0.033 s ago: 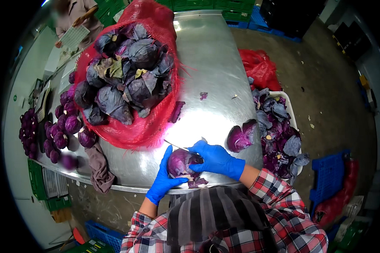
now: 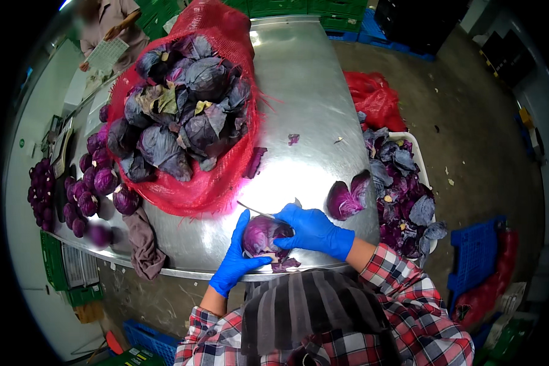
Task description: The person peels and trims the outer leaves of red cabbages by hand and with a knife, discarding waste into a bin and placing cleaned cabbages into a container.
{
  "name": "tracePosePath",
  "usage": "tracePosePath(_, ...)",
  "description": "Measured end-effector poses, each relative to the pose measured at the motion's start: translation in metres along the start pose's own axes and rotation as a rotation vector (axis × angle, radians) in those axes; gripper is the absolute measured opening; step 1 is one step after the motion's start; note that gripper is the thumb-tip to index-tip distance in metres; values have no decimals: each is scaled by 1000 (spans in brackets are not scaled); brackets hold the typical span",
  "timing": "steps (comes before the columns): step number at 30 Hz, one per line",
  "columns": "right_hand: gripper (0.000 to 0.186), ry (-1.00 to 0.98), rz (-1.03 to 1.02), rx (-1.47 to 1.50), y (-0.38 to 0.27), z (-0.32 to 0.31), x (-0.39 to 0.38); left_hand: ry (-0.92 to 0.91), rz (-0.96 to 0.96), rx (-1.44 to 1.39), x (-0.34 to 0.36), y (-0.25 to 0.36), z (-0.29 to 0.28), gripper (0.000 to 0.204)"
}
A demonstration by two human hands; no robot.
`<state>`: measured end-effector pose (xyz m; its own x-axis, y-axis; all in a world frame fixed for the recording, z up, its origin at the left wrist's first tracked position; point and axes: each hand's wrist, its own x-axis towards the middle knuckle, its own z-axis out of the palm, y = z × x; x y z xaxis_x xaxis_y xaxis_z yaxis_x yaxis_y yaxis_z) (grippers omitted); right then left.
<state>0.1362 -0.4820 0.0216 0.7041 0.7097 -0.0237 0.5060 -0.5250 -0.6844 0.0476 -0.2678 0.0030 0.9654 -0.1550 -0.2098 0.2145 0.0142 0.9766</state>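
Note:
In blue gloves, both my hands are at a red cabbage (image 2: 262, 235) by the table's near edge. My left hand (image 2: 235, 259) grips its left side, thumb below. My right hand (image 2: 314, 230) is closed around a knife, its handle hidden in the glove; the thin blade (image 2: 254, 210) points left above the cabbage. The fingers of that hand also touch the cabbage's right side. Loose purple leaf pieces (image 2: 285, 265) lie under the cabbage. Large cabbage leaves (image 2: 346, 198) rest on the table to the right.
A red mesh sack (image 2: 183, 198) of untrimmed cabbages spreads over the metal table (image 2: 305, 79). Trimmed cabbages (image 2: 105, 180) and a brown cloth (image 2: 145, 247) lie left. A white bin (image 2: 422, 163) of leaves stands right. At the far left, another person (image 2: 113, 30) holds a pale tray.

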Motion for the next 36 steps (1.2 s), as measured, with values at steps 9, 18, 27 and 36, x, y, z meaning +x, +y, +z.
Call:
tracePosePath(9, 22, 121, 30, 44, 13, 15, 0, 87, 136, 280, 11, 0, 19, 113)
tracePosePath(18, 59, 7, 47, 91, -3, 21, -15, 53, 36, 159, 4, -3, 6, 119)
tracePosePath(27, 21, -30, 451, 858, 48, 2, -9, -106, 170, 475, 0, -1, -12, 113)
tracePosePath(36, 23, 187, 590, 690, 51, 25, -15, 131, 23, 580, -6, 10, 18, 102)
